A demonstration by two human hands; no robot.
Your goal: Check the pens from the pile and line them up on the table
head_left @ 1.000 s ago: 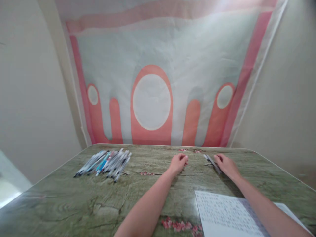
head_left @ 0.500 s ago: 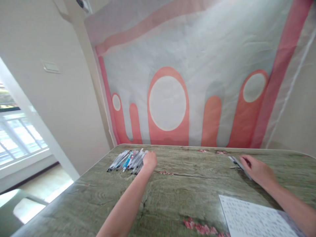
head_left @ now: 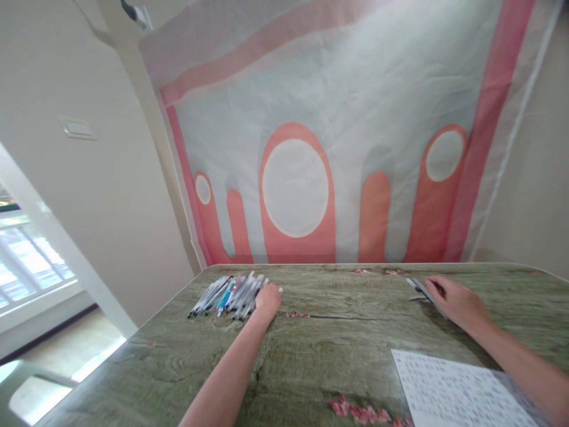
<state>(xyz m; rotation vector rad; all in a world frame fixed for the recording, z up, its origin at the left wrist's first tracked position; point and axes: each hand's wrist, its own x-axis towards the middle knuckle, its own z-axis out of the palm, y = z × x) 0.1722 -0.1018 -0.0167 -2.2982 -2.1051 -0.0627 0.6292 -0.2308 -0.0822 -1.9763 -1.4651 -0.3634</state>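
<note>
A row of many pens point(head_left: 229, 295) lies side by side on the far left of the wood-patterned table point(head_left: 329, 338). At the right end of that row is my left hand point(head_left: 268, 298), its fingers curled down with a pale pen tip showing beside them; most of what they grip is hidden. My right hand point(head_left: 448, 299) rests at the table's right side, fingers closed around pens point(head_left: 420, 288) that stick out to the left of it.
A sheet covered with writing point(head_left: 453, 388) lies near the front right, partly under my right forearm. Pink blossoms are printed on the tabletop. Behind the table hangs a pink and grey wall covering point(head_left: 347, 118). A chair point(head_left: 35, 391) stands at the lower left.
The view has shifted slightly. My left hand has moved a little away from the row's edge, and a pale pen tip now shows beside its fingers. My right hand still holds its pens.
</note>
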